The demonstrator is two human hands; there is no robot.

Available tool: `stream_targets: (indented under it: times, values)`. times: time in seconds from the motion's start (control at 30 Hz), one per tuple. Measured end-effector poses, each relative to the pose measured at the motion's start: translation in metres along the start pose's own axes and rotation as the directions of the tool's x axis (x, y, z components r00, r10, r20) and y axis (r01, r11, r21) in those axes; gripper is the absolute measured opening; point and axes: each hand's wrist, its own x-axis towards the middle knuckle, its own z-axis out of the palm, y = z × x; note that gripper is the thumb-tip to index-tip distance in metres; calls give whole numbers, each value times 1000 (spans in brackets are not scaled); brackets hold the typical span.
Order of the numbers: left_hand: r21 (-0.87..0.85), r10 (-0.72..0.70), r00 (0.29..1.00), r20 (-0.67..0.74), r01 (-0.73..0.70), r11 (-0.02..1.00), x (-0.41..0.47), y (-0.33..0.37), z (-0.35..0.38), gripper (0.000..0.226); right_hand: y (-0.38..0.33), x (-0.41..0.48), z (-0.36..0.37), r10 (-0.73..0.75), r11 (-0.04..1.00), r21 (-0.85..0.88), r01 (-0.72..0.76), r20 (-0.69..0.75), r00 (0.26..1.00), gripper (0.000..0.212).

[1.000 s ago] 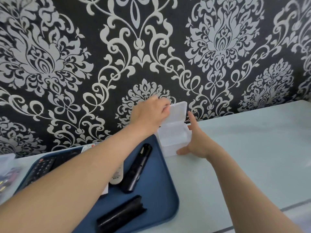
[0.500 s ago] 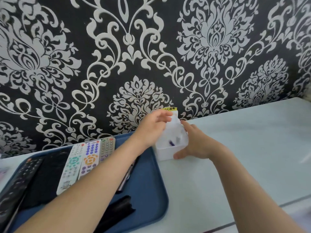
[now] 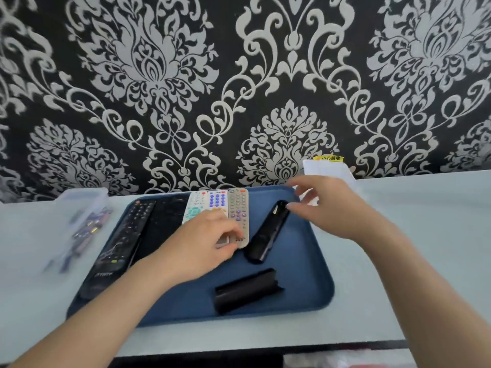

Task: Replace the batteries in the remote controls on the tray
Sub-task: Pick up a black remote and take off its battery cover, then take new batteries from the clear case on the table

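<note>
- Black battery cover (image 3: 247,290) lies loose on the blue tray (image 3: 313,282), near side.
- Left hand (image 3: 204,243): grip narrow, fingers curled on the near end of the grey remote (image 3: 239,208).
- Black remote (image 3: 267,232), back up and tilted, sits just right of it.
- Right hand (image 3: 337,205) is over the tray's far right corner, grip wide, fingers loosely spread.
- White box (image 3: 329,168) stands on the desk (image 3: 425,235) against the wall.

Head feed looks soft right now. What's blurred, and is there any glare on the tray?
Head view: the right hand is smeared by motion blur, and the clear plastic box at the left edge is blurred too. Head view: light on the blue tray is soft with no glare, and the black remote reads fairly sharp.
</note>
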Motion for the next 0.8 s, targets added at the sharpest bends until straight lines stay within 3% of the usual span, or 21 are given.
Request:
stream_targets:
  times: [0.13, 0.23, 0.37, 0.43, 0.53, 0.63, 0.7, 0.8]
  values:
    - [2, -3, 1000, -17, 3, 1000, -11, -11, -1, 40, -31, 3, 39, -111, 976, -159, 147, 214, 971, 51]
    - [79, 94, 989, -112, -85, 993, -19, -12, -3, 30, -39, 6, 51, -35, 957, -262, 127, 327, 944, 46]
    - [51, 130, 988, -82, -126, 991, -24, 3, -6, 26, -40, 10, 52, -25, 940, -316, 129, 315, 949, 30]
    - [54, 116, 984, -132, -109, 992, -26, 0, -8, 22, -41, 12, 53, -10, 940, -323, 109, 296, 955, 28]
    - [96, -32, 956, -293, 63, 993, -31, -27, -20, 10, -43, 16, 57, -33, 907, -400, 136, 255, 966, 24]
    - [208, -215, 878, -429, 328, 922, -48, -62, -43, 23, -57, 22, 65, -133, 932, -329, 153, 84, 988, 18]
    - [276, -387, 809, -442, 533, 800, -69, -91, -59, 35, -84, 27, 78, -173, 981, -81, 174, 30, 985, 17]
    - [296, -710, 637, -301, 770, 565, -99, -129, -71, 57, -134, 32, 108, -181, 939, 321, 125, 152, 972, 19]
